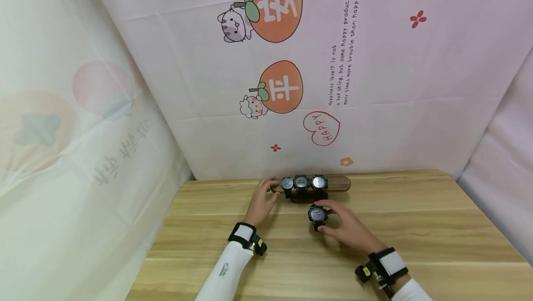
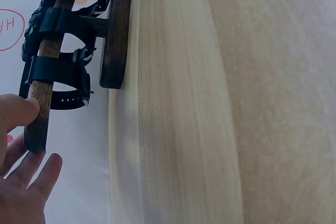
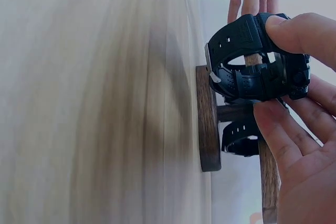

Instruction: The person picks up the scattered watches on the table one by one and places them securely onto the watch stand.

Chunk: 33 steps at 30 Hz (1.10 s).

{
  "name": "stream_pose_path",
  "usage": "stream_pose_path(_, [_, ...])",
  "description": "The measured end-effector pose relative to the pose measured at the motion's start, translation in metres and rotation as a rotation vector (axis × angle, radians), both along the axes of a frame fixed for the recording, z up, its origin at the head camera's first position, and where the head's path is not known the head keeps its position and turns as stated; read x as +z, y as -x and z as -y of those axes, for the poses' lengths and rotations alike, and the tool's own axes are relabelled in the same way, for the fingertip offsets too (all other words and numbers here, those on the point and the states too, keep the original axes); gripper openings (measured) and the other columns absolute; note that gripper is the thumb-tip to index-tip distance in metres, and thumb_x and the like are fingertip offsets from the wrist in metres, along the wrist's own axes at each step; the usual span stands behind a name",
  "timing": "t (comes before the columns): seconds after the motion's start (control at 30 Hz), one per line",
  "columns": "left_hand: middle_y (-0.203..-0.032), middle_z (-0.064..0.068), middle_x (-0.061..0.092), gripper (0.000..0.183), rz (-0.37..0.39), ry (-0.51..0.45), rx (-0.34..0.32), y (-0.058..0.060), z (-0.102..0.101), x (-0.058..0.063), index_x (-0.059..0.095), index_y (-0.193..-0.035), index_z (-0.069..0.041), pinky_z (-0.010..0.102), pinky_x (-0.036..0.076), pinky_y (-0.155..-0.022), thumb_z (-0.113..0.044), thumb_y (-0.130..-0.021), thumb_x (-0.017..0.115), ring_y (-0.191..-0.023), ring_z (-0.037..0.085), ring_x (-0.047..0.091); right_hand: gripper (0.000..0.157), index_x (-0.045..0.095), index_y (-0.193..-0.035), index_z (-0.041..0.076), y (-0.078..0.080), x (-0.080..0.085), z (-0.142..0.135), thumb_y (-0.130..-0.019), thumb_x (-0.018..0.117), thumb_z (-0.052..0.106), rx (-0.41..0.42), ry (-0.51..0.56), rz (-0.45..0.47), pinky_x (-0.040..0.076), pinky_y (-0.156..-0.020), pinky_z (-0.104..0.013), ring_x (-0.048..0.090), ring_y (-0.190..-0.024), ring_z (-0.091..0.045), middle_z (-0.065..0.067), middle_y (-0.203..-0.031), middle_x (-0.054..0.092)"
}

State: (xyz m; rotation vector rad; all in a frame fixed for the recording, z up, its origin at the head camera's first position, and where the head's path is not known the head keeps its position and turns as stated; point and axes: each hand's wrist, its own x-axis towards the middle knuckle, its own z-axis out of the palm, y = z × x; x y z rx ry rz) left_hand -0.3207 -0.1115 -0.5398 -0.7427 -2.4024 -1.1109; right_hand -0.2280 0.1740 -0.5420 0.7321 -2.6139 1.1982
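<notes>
A dark wooden watch stand [image 1: 342,184] has a rounded horizontal bar over a short base. Three black watches hang side by side on the bar: a smaller one [image 1: 287,183] at the left, one in the middle [image 1: 301,181] and one with a bright face [image 1: 319,182]. My left hand [image 1: 260,203] pinches the bar's left end, thumb on one side and fingers at the other in the left wrist view. In front of the stand, my right hand [image 1: 349,227] grips a fourth black watch [image 3: 239,38] between thumb and fingers, its strap buckled into a loop.
The stand is near the back edge of a wood-grain table [image 1: 291,264]. Behind it hangs a white printed cloth [image 1: 374,130], with another cloth [image 1: 104,153] along the left side. Both wrists wear strapped cameras.
</notes>
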Motion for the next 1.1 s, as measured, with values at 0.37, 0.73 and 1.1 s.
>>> stream_pose_path(0.37, [-0.135, 0.007, 0.053, 0.031, 0.031, -0.023, -0.003, 0.002, 0.000, 0.002, 0.062, -0.121, -0.004, 0.037, 0.050, -0.095, -0.010, -0.090, 0.068, -0.122, 0.020, 0.050, 0.068, 0.050, -0.140, 0.023, 0.005, 0.005, -0.018, -0.079, 0.079, 0.034, -0.026, -0.013, -0.048, 0.046, -0.095, -0.057, 0.052, -0.118, -0.024, 0.001, -0.138, 0.052])
stream_pose_path(0.73, [-0.135, 0.006, 0.053, 0.032, 0.045, -0.029, -0.006, 0.003, 0.004, 0.001, 0.063, -0.121, -0.003, 0.039, 0.050, -0.096, -0.009, -0.090, 0.068, -0.124, 0.025, 0.049, 0.069, 0.047, -0.142, 0.018, 0.009, 0.010, -0.030, -0.081, 0.078, 0.034, -0.010, -0.018, -0.080, 0.046, -0.096, -0.055, 0.050, -0.120, -0.025, -0.004, -0.141, 0.048])
stream_pose_path(1.1, [-0.134, 0.008, 0.054, 0.033, 0.024, -0.030, -0.016, 0.003, 0.004, 0.000, 0.064, -0.120, -0.004, 0.038, 0.049, -0.098, -0.005, -0.087, 0.070, -0.125, 0.027, 0.048, 0.072, 0.046, -0.143, 0.018, 0.010, 0.015, -0.042, -0.080, 0.078, 0.029, -0.050, -0.024, -0.056, 0.042, -0.097, -0.062, 0.049, -0.121, -0.029, -0.008, -0.143, 0.047])
